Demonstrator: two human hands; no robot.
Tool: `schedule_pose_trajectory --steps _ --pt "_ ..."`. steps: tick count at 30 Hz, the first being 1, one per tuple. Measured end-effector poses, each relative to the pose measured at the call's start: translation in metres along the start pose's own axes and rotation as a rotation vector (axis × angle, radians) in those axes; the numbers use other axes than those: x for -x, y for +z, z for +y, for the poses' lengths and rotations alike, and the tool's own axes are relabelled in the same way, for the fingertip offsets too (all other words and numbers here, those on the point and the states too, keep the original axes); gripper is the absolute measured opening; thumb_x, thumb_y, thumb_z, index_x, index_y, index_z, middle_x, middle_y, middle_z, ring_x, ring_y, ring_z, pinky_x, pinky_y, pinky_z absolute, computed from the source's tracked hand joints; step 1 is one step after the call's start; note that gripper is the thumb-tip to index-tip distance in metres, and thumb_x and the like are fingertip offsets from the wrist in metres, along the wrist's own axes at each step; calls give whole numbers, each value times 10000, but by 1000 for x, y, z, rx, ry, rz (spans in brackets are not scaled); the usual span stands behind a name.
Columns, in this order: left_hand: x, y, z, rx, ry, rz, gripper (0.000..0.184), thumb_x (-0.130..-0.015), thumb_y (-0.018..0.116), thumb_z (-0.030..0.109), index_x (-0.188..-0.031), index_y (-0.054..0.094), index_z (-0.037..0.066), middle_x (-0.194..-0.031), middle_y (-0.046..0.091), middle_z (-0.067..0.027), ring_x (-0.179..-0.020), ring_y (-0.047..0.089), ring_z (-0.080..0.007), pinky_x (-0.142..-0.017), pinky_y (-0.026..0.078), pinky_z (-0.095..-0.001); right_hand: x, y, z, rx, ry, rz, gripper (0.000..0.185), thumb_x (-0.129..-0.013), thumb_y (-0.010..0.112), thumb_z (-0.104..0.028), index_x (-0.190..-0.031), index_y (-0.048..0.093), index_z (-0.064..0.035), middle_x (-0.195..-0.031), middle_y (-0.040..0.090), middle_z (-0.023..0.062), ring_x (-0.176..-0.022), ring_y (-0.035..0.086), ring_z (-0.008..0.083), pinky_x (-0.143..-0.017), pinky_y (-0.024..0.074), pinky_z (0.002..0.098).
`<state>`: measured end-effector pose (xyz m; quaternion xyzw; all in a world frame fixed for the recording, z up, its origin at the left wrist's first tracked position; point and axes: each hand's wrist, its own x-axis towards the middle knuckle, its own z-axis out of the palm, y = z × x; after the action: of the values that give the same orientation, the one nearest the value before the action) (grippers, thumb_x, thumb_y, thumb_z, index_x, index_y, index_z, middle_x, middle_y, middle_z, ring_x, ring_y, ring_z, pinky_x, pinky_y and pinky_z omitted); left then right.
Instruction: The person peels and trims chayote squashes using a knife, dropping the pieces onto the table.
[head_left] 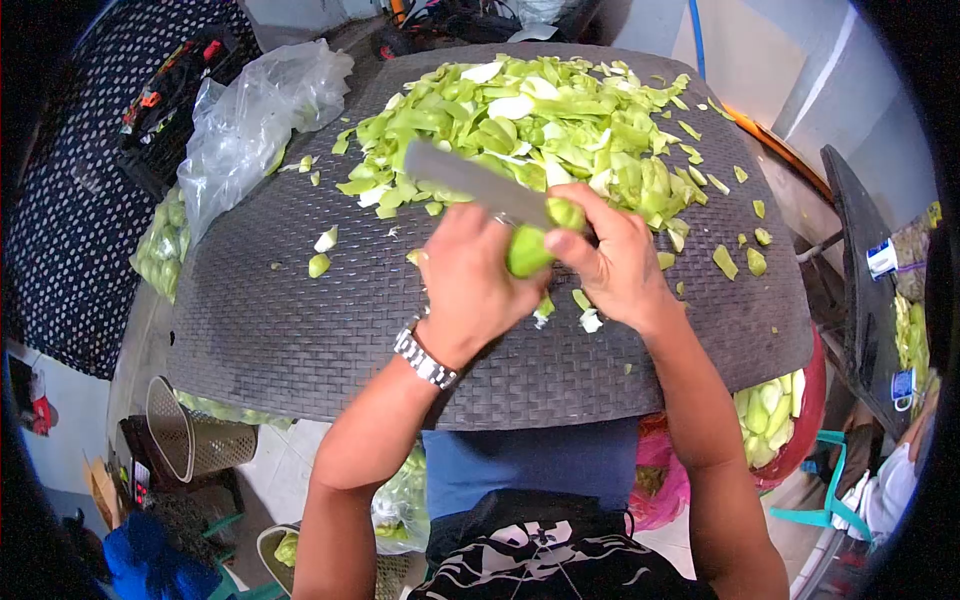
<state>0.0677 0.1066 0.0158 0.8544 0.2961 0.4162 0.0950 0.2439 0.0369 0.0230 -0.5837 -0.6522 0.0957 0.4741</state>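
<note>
In the middle of the head view, my left hand [475, 275], with a metal watch [424, 352] at its wrist, is closed round a small smooth green fruit [528, 252] whose exact kind I cannot make out. My right hand [618, 258] presses close beside it, thumb near the fruit. A broad grey knife blade [475, 182] slants up and left from between my right thumb and fingers. Its handle is mostly hidden and slightly blurred. Beyond my hands lies a big heap of light-green peelings [560, 130]. Several loose scraps [725, 262] are scattered to the right.
Both hands work over a dark woven-pattern table [270, 350]. Clear plastic [260, 125] drapes its back left corner, above a bag of green fruit [163, 245]. At the front right stands a red basin [815, 400] of pale pieces. A beige basket [215, 440] stands left. Other people [160, 555] sit nearby.
</note>
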Motion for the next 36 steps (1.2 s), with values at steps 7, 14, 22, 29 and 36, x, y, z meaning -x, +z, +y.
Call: schedule_pose_trajectory --steps 7,14,22,29,36 --pt "-6 -5 3 495 -253 104 511 -736 860 290 -1112 665 4 -950 743 -153 -782 738 -262 -734 582 -359 -7 -14 15 -123 385 62 526 -1061 562 -519 -1097 611 4 -748 634 122 -723 635 172 -661 494 360" --pt "-16 -19 -37 1394 -931 191 396 -986 650 337 -1231 636 27 -1110 737 -133 -990 728 -267 -916 578 -437 -5 -16 -3 -237 564 -324 771 -852 807 -586 -1264 598 31 -908 673 97 -848 647 141 -706 513 316" --pt "-11 -8 -25 1628 -980 -1 474 -1037 623 449 -1322 599 71 -1245 700 -96 -1147 681 -243 -978 546 -426 0 -9 -18 -438 462 -247 616 -897 823 -392 -1296 609 24 -847 602 1 -723 555 72 -626 464 259" --pt "-12 -14 -11 1204 -768 -345 607 -820 905 251 -1283 595 11 -1098 715 -83 -814 710 -124 -550 543 -229 -7 -25 -7 -646 631 -59 315 -1023 680 -385 -1065 633 -77 -596 470 -88 -423 374 31 -396 305 242" --pt "-5 -12 -2 574 -370 -228 868 -654 994 209 -1338 516 -28 -1166 711 -142 -1074 698 -231 -934 571 -379 2 -7 -6 -149 349 -80 730 -889 775 -551 -1344 583 -14 -736 669 65 -618 662 286 -583 517 401"
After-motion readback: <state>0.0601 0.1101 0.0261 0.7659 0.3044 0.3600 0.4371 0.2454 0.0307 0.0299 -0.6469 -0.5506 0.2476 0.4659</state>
